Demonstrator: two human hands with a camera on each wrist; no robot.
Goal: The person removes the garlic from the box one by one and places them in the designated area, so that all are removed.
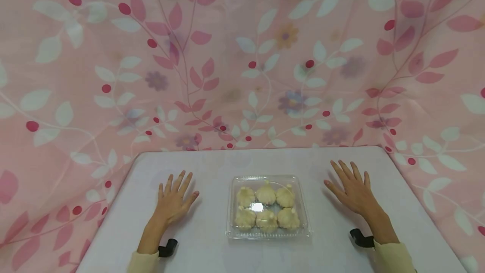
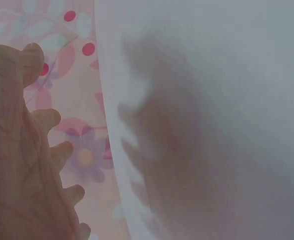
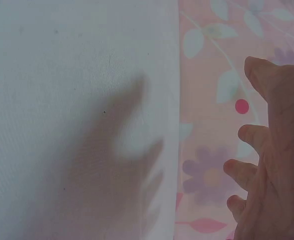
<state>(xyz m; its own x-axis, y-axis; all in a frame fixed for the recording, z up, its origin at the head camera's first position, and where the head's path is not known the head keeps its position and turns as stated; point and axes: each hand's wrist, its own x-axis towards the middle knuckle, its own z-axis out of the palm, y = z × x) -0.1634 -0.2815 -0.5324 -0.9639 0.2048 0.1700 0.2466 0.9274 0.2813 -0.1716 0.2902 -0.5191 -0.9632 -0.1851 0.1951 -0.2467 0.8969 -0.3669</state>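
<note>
A clear plastic box [image 1: 268,236] with its lid down sits on the white table between the two hands. Inside it, several cream-coloured, ribbed pieces shaped like garlic bulbs [image 1: 266,194] lie in two rows. To the left of the box, the left hand [image 1: 173,199] is held palm down with fingers spread, holding nothing. On the other side, the right hand [image 1: 354,191] is spread the same way, also holding nothing. Both wrist views show the left palm [image 2: 17,150] and right palm [image 3: 284,160] above the table, their shadows falling on its surface.
The white table [image 1: 212,163] ends at a back edge against a pink floral cloth [image 1: 235,96], which also hangs along both sides. A black wrist mount [image 1: 168,247] is on the left wrist, another black mount [image 1: 361,238] on the right.
</note>
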